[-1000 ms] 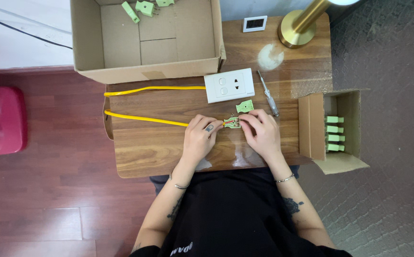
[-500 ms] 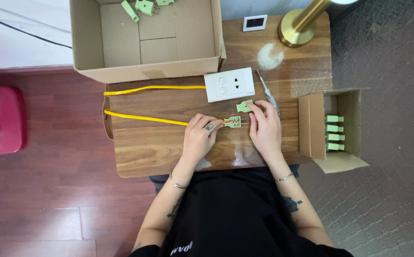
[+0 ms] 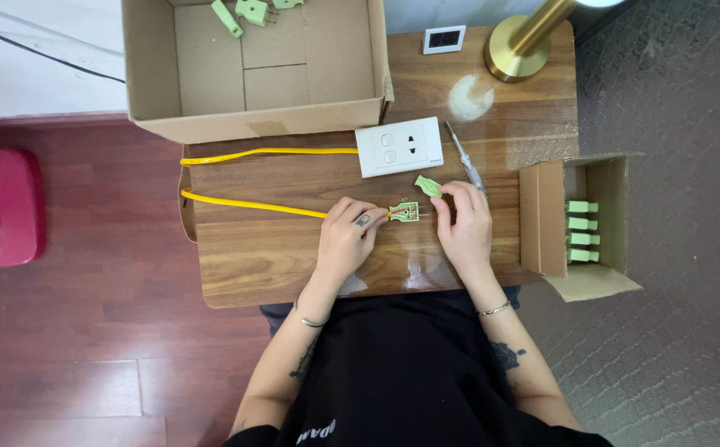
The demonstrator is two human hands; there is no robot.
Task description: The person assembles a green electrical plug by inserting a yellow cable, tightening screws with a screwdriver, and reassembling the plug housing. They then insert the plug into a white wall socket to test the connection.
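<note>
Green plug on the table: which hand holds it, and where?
Left hand pins the yellow cable where it enters the open green plug. Right hand touches the plug's other end; exact grip unclear.

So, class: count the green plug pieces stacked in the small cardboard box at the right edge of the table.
4, stacked in a column inside the small box: top, second, third, bottom. More may be hidden behind the box wall.

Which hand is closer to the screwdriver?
Right. The right hand lies just below the slim clear-handled screwdriver, fingertips almost at its tip; the left hand sits farther off, left of the green plug.
</note>
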